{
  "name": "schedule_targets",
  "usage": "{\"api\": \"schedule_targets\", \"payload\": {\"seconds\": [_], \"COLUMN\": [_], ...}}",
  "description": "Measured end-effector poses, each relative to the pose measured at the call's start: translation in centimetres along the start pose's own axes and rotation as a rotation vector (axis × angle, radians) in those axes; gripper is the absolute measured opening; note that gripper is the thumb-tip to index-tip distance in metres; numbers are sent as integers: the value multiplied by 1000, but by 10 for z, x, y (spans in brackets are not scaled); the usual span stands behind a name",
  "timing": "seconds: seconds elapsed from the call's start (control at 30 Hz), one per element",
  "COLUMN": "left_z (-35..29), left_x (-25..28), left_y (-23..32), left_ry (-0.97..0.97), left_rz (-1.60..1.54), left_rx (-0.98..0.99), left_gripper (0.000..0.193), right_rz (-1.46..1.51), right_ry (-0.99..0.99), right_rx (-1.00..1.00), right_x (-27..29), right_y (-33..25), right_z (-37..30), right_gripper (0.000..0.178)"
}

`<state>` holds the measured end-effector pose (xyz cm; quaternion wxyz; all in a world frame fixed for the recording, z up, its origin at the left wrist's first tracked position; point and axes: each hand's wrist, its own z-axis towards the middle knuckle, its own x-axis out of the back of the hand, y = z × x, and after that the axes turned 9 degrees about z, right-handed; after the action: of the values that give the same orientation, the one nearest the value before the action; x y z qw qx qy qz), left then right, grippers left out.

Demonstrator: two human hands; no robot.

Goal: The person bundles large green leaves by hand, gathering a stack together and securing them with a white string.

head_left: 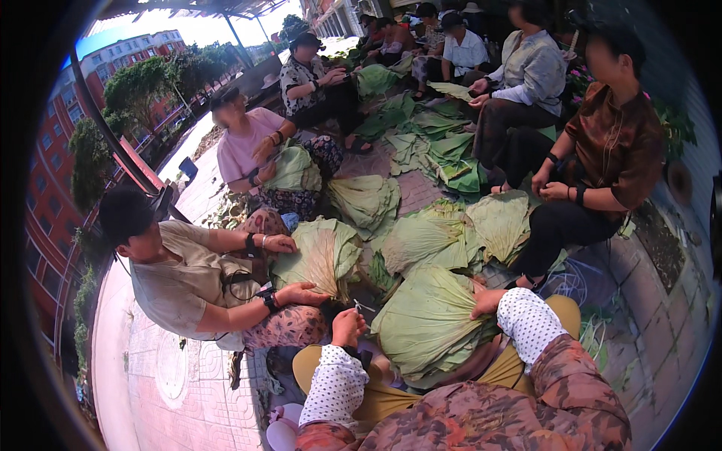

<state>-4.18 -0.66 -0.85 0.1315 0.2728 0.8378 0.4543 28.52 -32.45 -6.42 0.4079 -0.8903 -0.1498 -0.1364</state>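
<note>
Across my lap lies a thick fan-shaped stack of large green leaves (425,323), its veins running together toward the right. My right hand (487,301) grips this gathered right end, thumb on top; the fingers beneath are partly hidden. Left of the stack, my left hand (348,328) is closed and held apart from the leaves. A thin white strip (364,307), perhaps string, sticks up from its fingers.
More leaf stacks (429,239) lie just ahead, with loose leaves (444,150) farther up the paving. A person close on my left handles another leaf stack (320,255). Other seated people line both sides. White string (568,282) lies at right.
</note>
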Motion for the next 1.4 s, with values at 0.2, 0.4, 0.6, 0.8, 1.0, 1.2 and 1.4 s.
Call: {"api": "schedule_targets", "payload": {"seconds": [0.2,0.4,0.6,0.8,1.0,1.2,1.4], "left_z": [-37,-50,-35,-19,-9,0,-4], "left_x": [-18,-26,-43,-62,-74,-77,-80], "left_y": [44,66,59,57,55,51,56], "left_ry": [-180,-233,-136,-100,-157,-186,-192], "left_rz": [101,167,263,250,138,60,14], "left_rx": [74,67,-99,-298,-305,-248,-229], "left_gripper": [11,9,13,19,19,16,14], "right_rz": [1,-11,-4,18,99,123,83], "right_ry": [43,114,128,92,74,37,58], "right_rx": [-8,-54,-75,-60,-83,-86,-112], "right_x": [-1,-8,-13,-9,-7,-3,-2], "right_y": [-22,-25,-4,-8,-13,-17,-20], "right_z": [-32,-30,-14,-18,-22,-25,-23], "right_gripper": [67,62,61,59,57,64,58]}}
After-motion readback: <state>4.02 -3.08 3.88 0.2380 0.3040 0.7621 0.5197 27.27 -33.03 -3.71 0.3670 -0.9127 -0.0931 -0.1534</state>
